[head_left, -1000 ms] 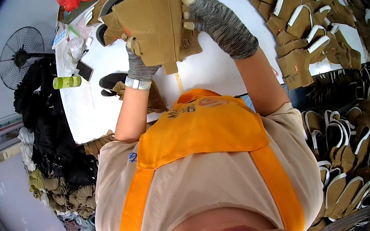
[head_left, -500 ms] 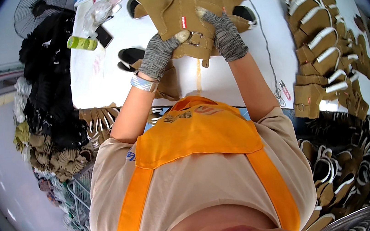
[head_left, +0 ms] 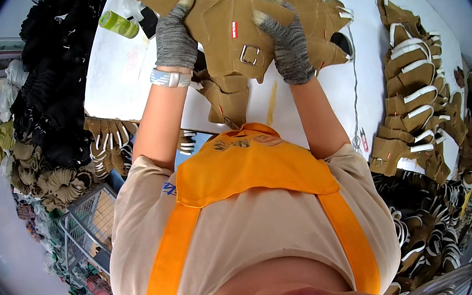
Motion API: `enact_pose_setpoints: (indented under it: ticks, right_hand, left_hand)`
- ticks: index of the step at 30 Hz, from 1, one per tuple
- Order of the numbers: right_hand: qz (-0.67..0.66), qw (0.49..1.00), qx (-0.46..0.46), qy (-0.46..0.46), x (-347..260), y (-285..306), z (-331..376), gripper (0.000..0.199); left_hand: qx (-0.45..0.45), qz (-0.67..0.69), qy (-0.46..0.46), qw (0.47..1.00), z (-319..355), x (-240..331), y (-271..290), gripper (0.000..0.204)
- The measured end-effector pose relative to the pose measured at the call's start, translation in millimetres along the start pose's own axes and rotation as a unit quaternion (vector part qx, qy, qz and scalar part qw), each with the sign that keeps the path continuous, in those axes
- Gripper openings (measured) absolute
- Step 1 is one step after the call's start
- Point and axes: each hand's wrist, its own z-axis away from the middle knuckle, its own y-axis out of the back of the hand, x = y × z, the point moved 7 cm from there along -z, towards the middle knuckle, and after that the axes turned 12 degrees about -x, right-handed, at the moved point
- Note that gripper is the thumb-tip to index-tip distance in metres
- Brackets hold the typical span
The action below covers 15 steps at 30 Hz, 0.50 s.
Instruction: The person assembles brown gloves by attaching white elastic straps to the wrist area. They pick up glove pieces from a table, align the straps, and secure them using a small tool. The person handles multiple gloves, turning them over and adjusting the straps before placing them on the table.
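Both my hands wear grey knit gloves and hold one tan suede boot upper above the white table. My left hand grips its left side, thumb up along the edge. My right hand pinches the right side near a metal buckle and a small red tag. More tan boot pieces lie on the table just beyond, and another tan piece hangs below the held one.
A row of tan boot uppers with white straps lies along the table's right side. A green bottle lies at the far left. Black pieces and tan pieces are heaped left; a wire basket stands below.
The view has tilted down and left over the second. My hands have turned the tan boot upper so its buckle side faces me, and they hold it flatter over the table.
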Motion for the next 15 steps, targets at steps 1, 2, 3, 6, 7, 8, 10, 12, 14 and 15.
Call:
enact_pose_setpoints:
  ticks: [1, 2, 3, 6, 7, 8, 10, 12, 14, 15]
  right_hand:
    - [0.004, 0.999, 0.014, 0.032, -8.1, -7.0, -1.1, 0.054]
    - [0.029, 0.999, 0.007, 0.026, -8.2, -9.6, -3.8, 0.057]
    - [0.053, 0.998, 0.000, 0.020, -8.7, -9.8, -6.6, 0.060]
    - [0.071, 0.997, -0.008, -0.015, -3.4, -8.2, -14.7, 0.065]
    - [0.068, 0.997, -0.009, -0.031, 0.3, -7.5, -17.6, 0.066]
    - [0.060, 0.998, -0.004, -0.030, 4.6, -7.4, -19.5, 0.062]
    - [0.043, 0.999, 0.006, -0.030, 14.1, -6.1, -22.1, 0.054]
    - [0.029, 0.997, -0.029, -0.064, 22.0, -11.3, -26.0, 0.049]
    - [0.010, 0.995, -0.039, -0.094, 29.1, -15.7, -28.4, 0.044]
    - [-0.002, 0.994, -0.031, -0.106, 32.4, -17.1, -29.3, 0.041]
  left_hand:
    - [0.010, 0.039, -0.023, 0.999, 0.5, 5.9, -3.9, 0.043]
    - [0.008, 0.054, -0.027, 0.998, 1.7, 9.7, -3.6, 0.044]
    - [0.007, 0.070, -0.031, 0.997, 2.0, 12.8, -2.6, 0.046]
    - [-0.015, 0.113, -0.031, 0.993, -3.1, 15.9, 6.5, 0.052]
    - [-0.024, 0.127, -0.029, 0.991, -5.5, 15.3, 9.9, 0.055]
    - [-0.023, 0.127, -0.028, 0.991, -8.6, 15.0, 14.1, 0.057]
    - [-0.018, 0.128, -0.026, 0.991, -14.0, 12.3, 20.5, 0.061]
    - [0.013, 0.089, -0.015, 0.996, -11.6, 12.5, 29.5, 0.060]
    - [0.034, 0.085, 0.011, 0.996, -14.0, 11.8, 37.0, 0.059]
    - [0.015, 0.127, 0.005, 0.992, -19.7, 7.9, 44.2, 0.058]
